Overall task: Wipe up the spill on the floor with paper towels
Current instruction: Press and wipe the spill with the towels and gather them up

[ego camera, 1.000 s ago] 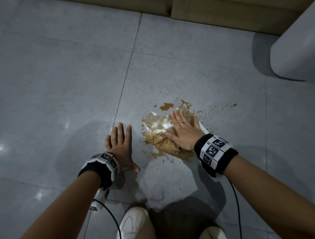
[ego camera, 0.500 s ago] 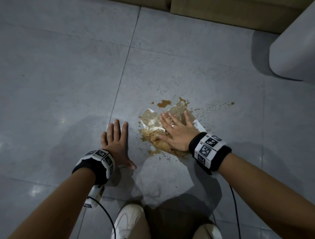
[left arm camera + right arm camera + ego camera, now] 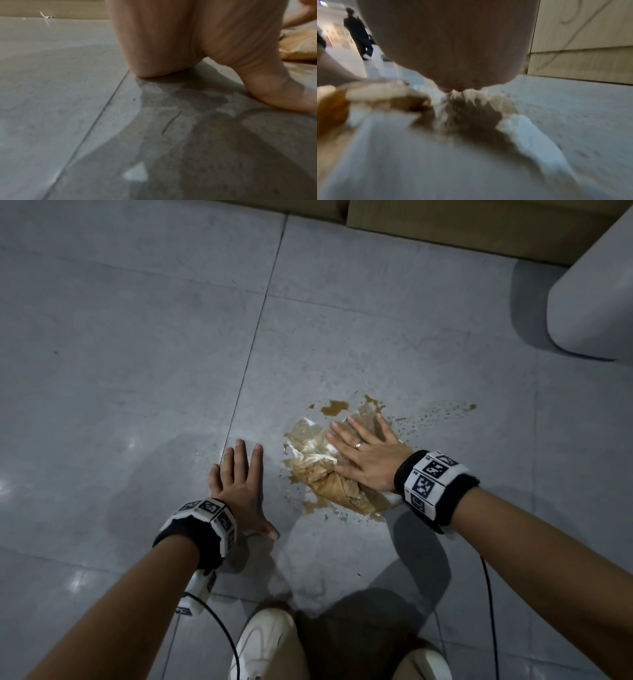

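Note:
A brown spill (image 3: pixel 334 407) spreads on the grey tiled floor, with fine splatter (image 3: pixel 442 414) trailing to the right. A soaked, crumpled paper towel (image 3: pixel 318 463) lies over most of it, stained brown with some white patches. My right hand (image 3: pixel 363 450) lies flat on the towel, fingers straight and spread, pressing it down. In the right wrist view the palm (image 3: pixel 453 54) bears on the wet towel (image 3: pixel 471 108). My left hand (image 3: pixel 239 484) rests flat on the bare floor just left of the towel, fingers straight; its heel (image 3: pixel 163 40) touches the tile.
A white rounded object (image 3: pixel 596 299) stands at the far right. Tan wooden panels (image 3: pixel 479 227) run along the top edge. My white shoes (image 3: pixel 263 642) and knees are at the bottom. A person (image 3: pixel 358 33) walks in the distance in the right wrist view.
My right hand has slid the towel slightly left and then back over the spill, staying flat on it. The left hand has stayed planted on the floor.

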A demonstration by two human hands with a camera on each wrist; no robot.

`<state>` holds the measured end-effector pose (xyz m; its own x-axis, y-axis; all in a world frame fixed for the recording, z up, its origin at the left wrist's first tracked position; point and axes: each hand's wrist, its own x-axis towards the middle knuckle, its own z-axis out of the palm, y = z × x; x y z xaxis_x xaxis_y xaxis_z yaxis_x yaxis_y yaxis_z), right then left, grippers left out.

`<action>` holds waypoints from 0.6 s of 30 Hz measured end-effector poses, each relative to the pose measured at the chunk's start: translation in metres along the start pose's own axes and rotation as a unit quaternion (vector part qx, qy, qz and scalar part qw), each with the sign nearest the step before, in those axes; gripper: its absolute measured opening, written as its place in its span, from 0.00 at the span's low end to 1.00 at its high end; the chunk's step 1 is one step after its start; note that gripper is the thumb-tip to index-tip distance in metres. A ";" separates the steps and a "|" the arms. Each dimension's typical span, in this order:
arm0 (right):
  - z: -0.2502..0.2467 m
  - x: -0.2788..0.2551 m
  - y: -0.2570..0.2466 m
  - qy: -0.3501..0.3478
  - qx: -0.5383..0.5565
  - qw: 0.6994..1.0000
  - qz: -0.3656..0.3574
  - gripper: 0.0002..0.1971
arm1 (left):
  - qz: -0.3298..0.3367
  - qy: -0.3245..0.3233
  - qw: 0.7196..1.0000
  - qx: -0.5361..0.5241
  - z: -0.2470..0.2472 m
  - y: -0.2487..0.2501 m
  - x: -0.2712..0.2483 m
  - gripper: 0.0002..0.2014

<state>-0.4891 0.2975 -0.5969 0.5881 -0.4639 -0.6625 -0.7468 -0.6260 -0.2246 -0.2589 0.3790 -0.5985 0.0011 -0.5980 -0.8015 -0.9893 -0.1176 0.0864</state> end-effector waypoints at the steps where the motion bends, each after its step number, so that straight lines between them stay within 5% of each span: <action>1: 0.001 0.000 0.001 -0.006 -0.002 1.000 0.001 0.45 | 0.000 0.004 1.000 0.001 0.000 0.000 0.000 0.77; 6: -0.002 -0.004 -0.003 0.015 0.001 1.000 0.008 0.45 | 0.000 0.004 1.000 0.000 0.001 -0.001 0.002 0.76; 11: -0.003 -0.007 -0.009 -0.039 0.047 0.998 0.021 0.39 | 0.003 0.002 1.000 -0.002 0.001 -0.002 0.002 0.76; 18: 0.011 -0.030 -0.048 0.126 0.026 0.991 -0.021 0.37 | 0.004 0.016 1.000 0.000 0.004 -0.002 0.003 0.77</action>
<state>-0.4747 0.3489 -0.5741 0.6727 -0.5846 -0.4535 -0.7316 -0.6173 -0.2894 -0.2573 0.3803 -0.6034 -0.0019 -0.6234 -0.7819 -0.9893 -0.1129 0.0924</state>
